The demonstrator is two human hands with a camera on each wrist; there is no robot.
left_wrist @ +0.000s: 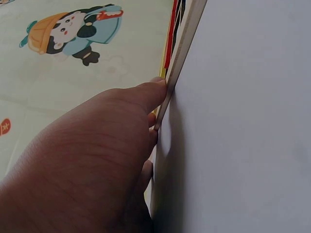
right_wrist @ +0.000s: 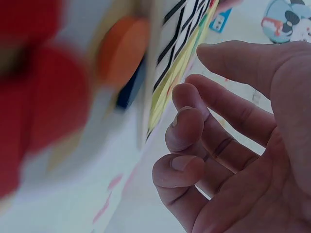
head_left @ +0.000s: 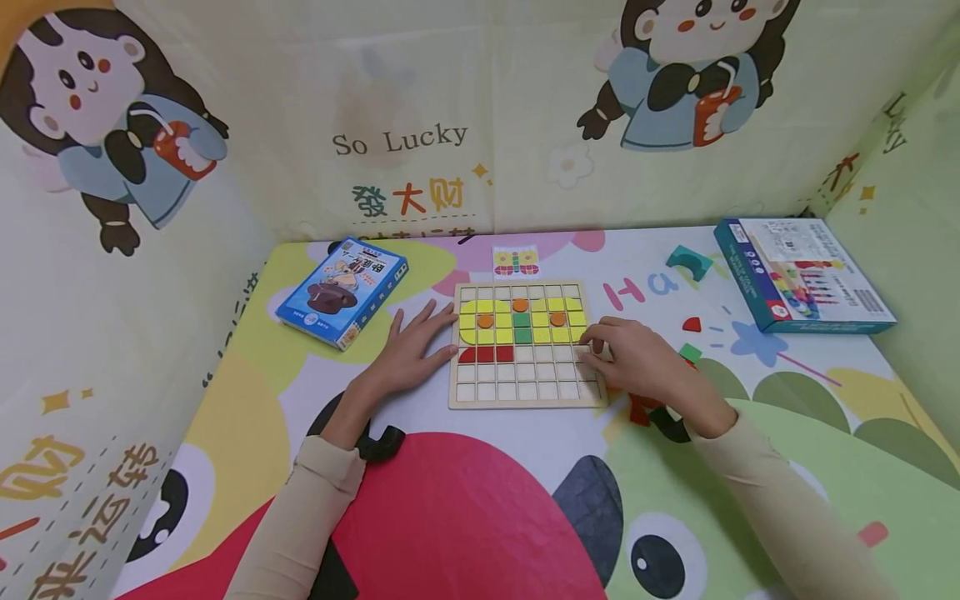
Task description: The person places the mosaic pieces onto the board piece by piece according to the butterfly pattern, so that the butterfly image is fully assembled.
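1. Head view: the gridded board lies flat between my hands. Yellow tiles, green tiles and orange discs occupy the upper rows; red tiles begin the row beneath. Only this view shows the pattern card, just beyond the far edge.
2. Head view, hands: my left hand has its fingers spread, touching the board's left edge. My right hand is bent at the right edge, its fingertips above the outermost cells.
3. Left wrist view: the board appears edge-on. My thumb tip contacts its rim, a contact less clear from above.
4. Right wrist view: my thumb stands apart from the loosely curled fingers; the board's edge lies beside the fingertips. A loose orange piece, concealed from the head view, and blurred red pieces appear outside that edge.
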